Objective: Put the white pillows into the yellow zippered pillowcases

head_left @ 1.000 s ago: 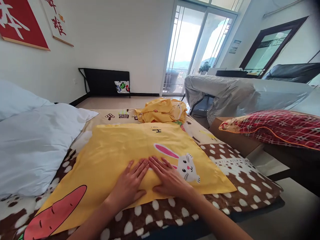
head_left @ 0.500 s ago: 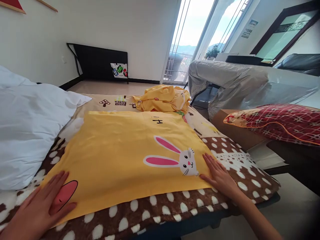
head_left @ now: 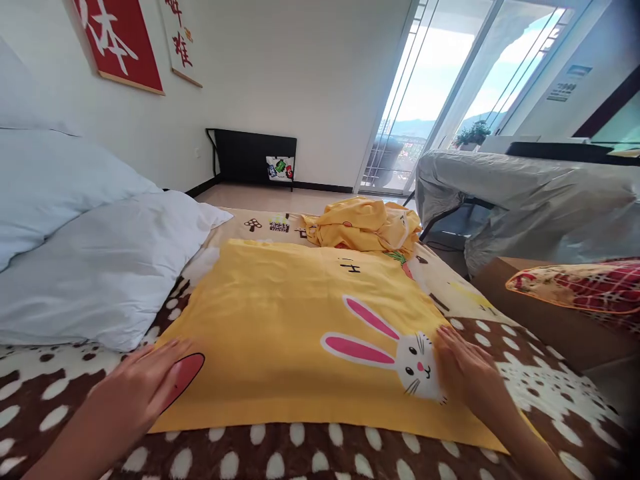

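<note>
Watching the head feed from my end, I see a yellow rabbit-print pillowcase (head_left: 280, 320) spread mostly flat on a brown-and-white dotted blanket (head_left: 295, 457), with soft wrinkles toward its far left part. My left hand (head_left: 135, 383) is palm down at the pillowcase's left edge, fingers extended, partly covering the carrot print (head_left: 189, 375); it's clamped on nothing. My right hand (head_left: 473, 373) is palm down at the pillowcase's right edge, just beside the rabbit print (head_left: 413, 363), fingers straight and close together, also gripping nothing. Hands well apart, most of the pillowcase between them. How hard they press, I can't tell.

Around the pillowcase: bunched yellow cloth (head_left: 360, 223) just beyond its far edge; can't tell if they touch. White pillow (head_left: 115, 260) to its left, another white pillow (head_left: 65, 180) behind that one. To its right, past the blanket, I get a cardboard box (head_left: 540, 320) with a red plaid textile (head_left: 595, 287) on top. Farther beyond the pillowcase, to the right: plastic-covered table (head_left: 530, 187) and sliding glass door (head_left: 430, 87).
</note>
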`<state>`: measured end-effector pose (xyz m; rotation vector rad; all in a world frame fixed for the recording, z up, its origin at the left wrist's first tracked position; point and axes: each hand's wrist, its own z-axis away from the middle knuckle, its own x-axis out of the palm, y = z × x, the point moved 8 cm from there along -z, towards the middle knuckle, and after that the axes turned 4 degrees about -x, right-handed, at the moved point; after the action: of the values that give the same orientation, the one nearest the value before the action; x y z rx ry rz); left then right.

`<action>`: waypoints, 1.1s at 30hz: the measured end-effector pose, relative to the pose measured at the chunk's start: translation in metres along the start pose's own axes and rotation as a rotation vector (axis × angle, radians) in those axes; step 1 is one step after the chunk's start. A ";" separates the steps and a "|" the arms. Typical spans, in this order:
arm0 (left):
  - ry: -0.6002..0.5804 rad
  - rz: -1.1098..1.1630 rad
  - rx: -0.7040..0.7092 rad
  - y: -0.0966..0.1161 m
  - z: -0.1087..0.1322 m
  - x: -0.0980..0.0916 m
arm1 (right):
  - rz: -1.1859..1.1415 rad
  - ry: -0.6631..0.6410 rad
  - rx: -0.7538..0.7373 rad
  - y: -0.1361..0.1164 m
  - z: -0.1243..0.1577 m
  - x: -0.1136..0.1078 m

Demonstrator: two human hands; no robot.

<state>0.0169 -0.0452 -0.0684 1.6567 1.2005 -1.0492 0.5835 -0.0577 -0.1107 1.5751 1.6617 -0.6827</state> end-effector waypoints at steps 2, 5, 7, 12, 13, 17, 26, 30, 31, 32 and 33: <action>-0.121 0.086 0.082 0.050 -0.052 0.008 | -0.141 -0.063 -0.161 -0.071 -0.060 0.005; -0.255 0.174 0.155 0.128 -0.142 0.023 | -0.309 -0.176 -0.345 -0.164 -0.153 0.013; -0.243 0.167 0.164 0.164 -0.198 0.033 | -0.350 -0.277 -0.361 -0.197 -0.209 0.026; -0.251 0.171 0.147 0.190 -0.278 0.084 | -0.322 -0.454 -0.305 -0.204 -0.282 0.077; -0.260 0.172 0.142 0.188 -0.283 0.097 | -0.309 -0.468 -0.300 -0.201 -0.284 0.089; -0.273 0.177 0.129 0.175 -0.287 0.141 | -0.292 -0.521 -0.260 -0.195 -0.272 0.135; -0.347 0.122 -0.058 0.103 -0.305 0.167 | -0.379 -0.641 -0.207 -0.153 -0.270 0.176; -0.371 0.074 -0.119 0.062 -0.303 0.168 | -0.383 -0.682 -0.157 -0.104 -0.261 0.191; -0.373 0.063 -0.135 0.052 -0.303 0.170 | -0.371 -0.689 -0.126 -0.088 -0.256 0.196; -0.376 0.054 -0.153 0.042 -0.303 0.172 | -0.354 -0.694 -0.089 -0.070 -0.251 0.200; -0.380 0.046 -0.172 0.032 -0.304 0.174 | -0.333 -0.698 -0.047 -0.052 -0.246 0.204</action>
<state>0.1303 0.2818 -0.1301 1.2773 0.9674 -1.1369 0.4999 0.2536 -0.1349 0.8680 1.3829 -1.1915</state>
